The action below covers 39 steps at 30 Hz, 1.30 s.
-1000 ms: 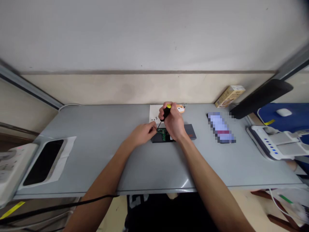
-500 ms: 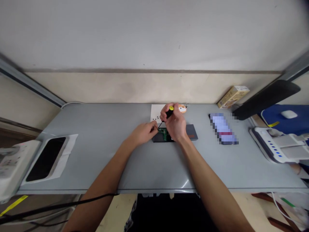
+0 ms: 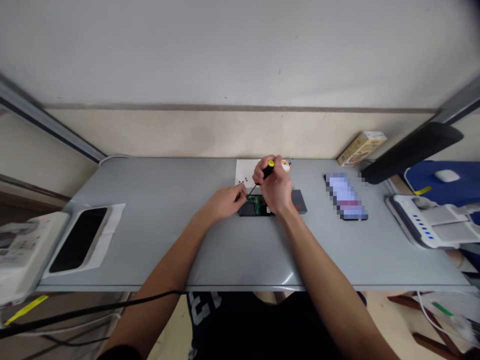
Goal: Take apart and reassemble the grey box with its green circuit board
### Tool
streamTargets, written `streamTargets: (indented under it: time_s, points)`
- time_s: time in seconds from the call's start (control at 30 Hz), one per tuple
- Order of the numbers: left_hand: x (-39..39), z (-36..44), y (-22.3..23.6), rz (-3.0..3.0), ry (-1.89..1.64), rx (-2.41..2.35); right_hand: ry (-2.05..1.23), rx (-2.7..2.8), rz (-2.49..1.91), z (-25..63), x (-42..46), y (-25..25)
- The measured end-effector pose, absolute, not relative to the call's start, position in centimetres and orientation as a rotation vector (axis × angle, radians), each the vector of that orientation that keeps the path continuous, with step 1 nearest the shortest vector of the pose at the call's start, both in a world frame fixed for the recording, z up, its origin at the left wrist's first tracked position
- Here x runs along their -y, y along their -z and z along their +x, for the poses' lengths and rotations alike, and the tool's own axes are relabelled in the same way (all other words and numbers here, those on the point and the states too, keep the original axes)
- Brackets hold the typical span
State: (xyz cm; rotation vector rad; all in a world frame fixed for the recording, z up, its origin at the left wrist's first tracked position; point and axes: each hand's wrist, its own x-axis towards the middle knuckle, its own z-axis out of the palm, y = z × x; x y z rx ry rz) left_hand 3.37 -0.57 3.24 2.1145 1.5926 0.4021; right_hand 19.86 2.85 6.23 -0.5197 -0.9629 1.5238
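Circuit board point(image 3: 257, 205) lies in a dark case point(image 3: 246, 209), long axis left-right. Right hand point(image 3: 278, 189) grips a screwdriver point(image 3: 267, 171), shaft slanting down-left toward the left end; left hand point(image 3: 225, 202) adjoins that end, fingertips pinched, contents indiscernible.

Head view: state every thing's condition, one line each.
Black screwdriver with yellow-ended handle: slanted, in the right hand's grip.
Black rectangular case with green circuit board: open, board exposed.
Small dark pieces: scattered on white paper.
Pale-edged phone, left: flat, screen dark.
Dark-edged phone, right: flat, screen lit.
White power strip, right: blue lights on.
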Motion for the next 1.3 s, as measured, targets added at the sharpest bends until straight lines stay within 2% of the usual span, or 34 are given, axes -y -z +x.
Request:
streamTargets:
  time_s: [0.27,0.43,0.77,1.07,1.3]
  points:
    - [0.8,3.4,-3.7,2.133,-0.403,-1.537,-1.503,0.931,-0.463,20.4,-2.8,-6.8]
    - [0.6,3.0,-3.7,2.139,-0.550,-1.493,-1.496,0.865,-0.500,21.3,-3.4,-7.1]
    - [-1.5,3.2,-4.0,2.153,-0.655,-1.532,-1.402,0.771,-0.470,27.5,-5.7,-7.2]
    - [-7.0,8.1,-3.9,2.371,-0.447,-1.527,-1.750,0.959,-0.404,26.6,-4.3,-7.3]
    - [-6.4,6.7,-3.3,2.324,-0.484,-1.520,-1.748,0.985,-0.321,25.4,-4.3,-6.6]
